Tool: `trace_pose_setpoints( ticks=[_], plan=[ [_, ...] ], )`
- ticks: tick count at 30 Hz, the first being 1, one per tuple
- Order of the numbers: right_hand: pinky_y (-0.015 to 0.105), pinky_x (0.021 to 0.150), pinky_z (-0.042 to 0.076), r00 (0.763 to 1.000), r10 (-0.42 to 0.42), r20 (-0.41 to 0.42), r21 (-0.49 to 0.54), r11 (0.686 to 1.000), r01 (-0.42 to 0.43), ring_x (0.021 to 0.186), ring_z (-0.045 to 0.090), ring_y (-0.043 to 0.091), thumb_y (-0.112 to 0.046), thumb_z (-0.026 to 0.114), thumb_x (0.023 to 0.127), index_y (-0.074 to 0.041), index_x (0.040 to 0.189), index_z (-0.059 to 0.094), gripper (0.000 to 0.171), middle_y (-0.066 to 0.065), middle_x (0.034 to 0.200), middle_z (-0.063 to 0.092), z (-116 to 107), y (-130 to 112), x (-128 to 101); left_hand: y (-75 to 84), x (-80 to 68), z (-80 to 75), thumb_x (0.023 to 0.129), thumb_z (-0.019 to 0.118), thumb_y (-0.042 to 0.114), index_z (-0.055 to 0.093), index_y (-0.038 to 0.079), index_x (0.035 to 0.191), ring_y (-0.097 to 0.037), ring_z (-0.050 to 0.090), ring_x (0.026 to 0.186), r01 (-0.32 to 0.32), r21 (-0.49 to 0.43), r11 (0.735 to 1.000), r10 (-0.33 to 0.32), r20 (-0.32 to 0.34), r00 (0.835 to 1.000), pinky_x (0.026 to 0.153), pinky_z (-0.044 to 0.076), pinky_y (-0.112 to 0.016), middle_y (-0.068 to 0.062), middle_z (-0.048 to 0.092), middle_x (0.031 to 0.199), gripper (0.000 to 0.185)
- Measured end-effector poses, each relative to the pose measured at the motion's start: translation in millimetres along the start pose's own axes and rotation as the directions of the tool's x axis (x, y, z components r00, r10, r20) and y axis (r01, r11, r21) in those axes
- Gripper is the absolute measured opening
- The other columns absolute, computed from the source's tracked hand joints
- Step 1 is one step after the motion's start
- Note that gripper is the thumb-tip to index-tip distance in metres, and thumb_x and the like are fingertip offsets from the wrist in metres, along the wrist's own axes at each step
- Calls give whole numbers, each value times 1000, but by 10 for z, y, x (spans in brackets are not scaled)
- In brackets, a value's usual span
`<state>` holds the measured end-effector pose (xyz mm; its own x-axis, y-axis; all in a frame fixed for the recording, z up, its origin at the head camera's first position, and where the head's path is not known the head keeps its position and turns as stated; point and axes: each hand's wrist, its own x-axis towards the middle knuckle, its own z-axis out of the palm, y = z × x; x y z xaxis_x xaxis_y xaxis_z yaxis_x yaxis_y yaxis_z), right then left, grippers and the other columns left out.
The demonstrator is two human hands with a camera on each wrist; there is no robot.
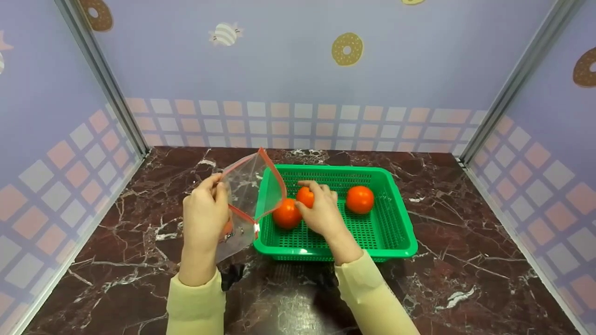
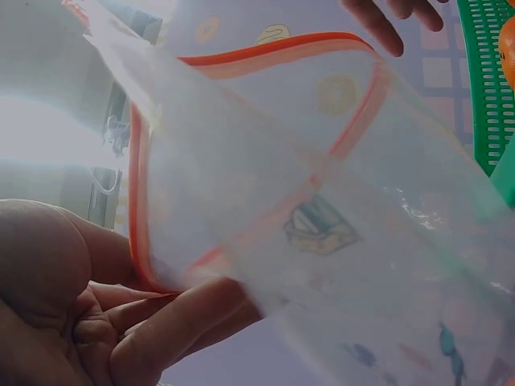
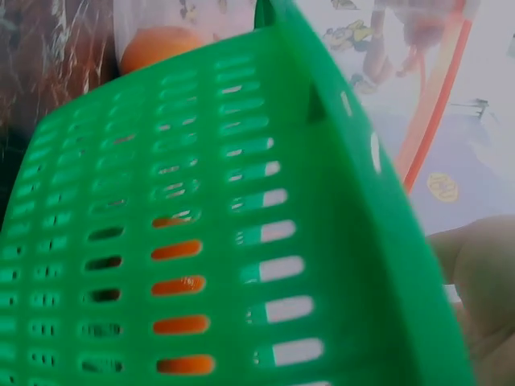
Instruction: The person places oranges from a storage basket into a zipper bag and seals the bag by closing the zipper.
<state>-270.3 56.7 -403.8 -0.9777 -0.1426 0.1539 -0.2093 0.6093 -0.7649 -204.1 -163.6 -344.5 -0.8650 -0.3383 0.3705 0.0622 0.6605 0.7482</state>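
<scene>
Just left of the green basket (image 1: 382, 252), the left hand (image 1: 205, 209) is pinching the edge of a clear zip bag (image 1: 249, 195) with orange-red trim, little printed pictures and its mouth gaping. The right hand (image 1: 322, 213) curves over the middle tomato (image 1: 305, 196) in the basket; can't tell if it's actually gripped. That one's glossy orange-red, half covered by fingers. The bag overlaps the basket's left rim beside the front tomato (image 1: 286, 215). A third tomato (image 1: 360, 200) sits rightward, and something round and orange-red shows through the bag.
</scene>
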Motion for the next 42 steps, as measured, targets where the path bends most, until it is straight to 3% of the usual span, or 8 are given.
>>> trace_pose_setpoints(
  ticks=[5, 8, 13, 18, 25, 31, 38, 42],
  plan=[
    [55, 104, 46, 998, 61, 19, -77, 995, -60, 129, 40, 41, -18, 75, 95, -19, 146, 55, 55, 21, 147, 48, -20, 32, 10, 0, 3, 2, 105, 52, 11, 65, -4, 134, -40, 70, 78, 3, -1, 1000, -3, 2, 1000, 76, 54, -51, -29, 72, 119, 36],
    [58, 102, 49, 993, 114, 44, -148, 983, -106, 135, 37, 45, -19, 77, 93, -18, 149, 52, 61, 23, 153, 43, -29, 56, 18, 1, 7, 4, 105, 52, 11, 65, -4, 134, -36, 67, 70, 0, 2, 1000, 0, 2, 1000, 70, 52, -47, -28, 74, 115, 35],
    [61, 98, 52, 975, 202, 88, -249, 953, -175, 142, 30, 50, -22, 80, 91, -21, 151, 51, 67, 24, 160, 33, -19, 87, 22, -1, 10, 3, 105, 52, 11, 65, -4, 134, -17, 48, 48, -10, 3, 1000, 10, 10, 1000, 54, 39, -31, -27, 75, 98, 35],
    [64, 99, 50, 960, 260, 104, -297, 929, -220, 144, 28, 52, -25, 80, 90, -23, 153, 48, 70, 27, 162, 30, 12, 133, 47, -5, 14, 4, 106, 51, 11, 65, -4, 134, -10, 37, 43, -12, -1, 1000, 12, 14, 1000, 49, 32, -28, -24, 70, 81, 35],
    [62, 100, 51, 947, 288, 146, -357, 908, -221, 140, 33, 57, -27, 82, 89, -18, 155, 45, 76, 31, 159, 32, 37, 208, 43, -14, 14, 24, 105, 51, 11, 66, -5, 133, -25, 56, 55, -25, 14, 1000, 25, 7, 1000, 59, 44, -37, -29, 75, 106, 35],
    [60, 98, 52, 947, 283, 153, -382, 900, -208, 135, 37, 60, -26, 83, 88, -14, 154, 46, 76, 34, 155, 34, 34, 228, 33, -18, 16, 29, 105, 51, 10, 65, -6, 133, -19, 47, 50, -32, 7, 999, 32, 3, 999, 54, 37, -32, -28, 74, 95, 35],
    [62, 101, 51, 924, 349, 158, -427, 868, -255, 142, 33, 61, -26, 84, 87, -12, 154, 46, 78, 35, 164, 18, 45, 220, 2, -15, 9, 28, 105, 52, 10, 66, -5, 132, -24, 53, 54, -29, 10, 1000, 29, -1, 1000, 57, 40, -33, -28, 75, 104, 35],
    [63, 106, 48, 912, 366, 187, -454, 855, -251, 141, 36, 62, -24, 84, 87, -12, 152, 45, 77, 36, 162, 23, 61, 221, -9, -10, 8, 23, 105, 51, 10, 65, -5, 133, -20, 50, 53, -24, 16, 1000, 24, 9, 1000, 56, 39, -31, -28, 75, 101, 35]
  ],
)
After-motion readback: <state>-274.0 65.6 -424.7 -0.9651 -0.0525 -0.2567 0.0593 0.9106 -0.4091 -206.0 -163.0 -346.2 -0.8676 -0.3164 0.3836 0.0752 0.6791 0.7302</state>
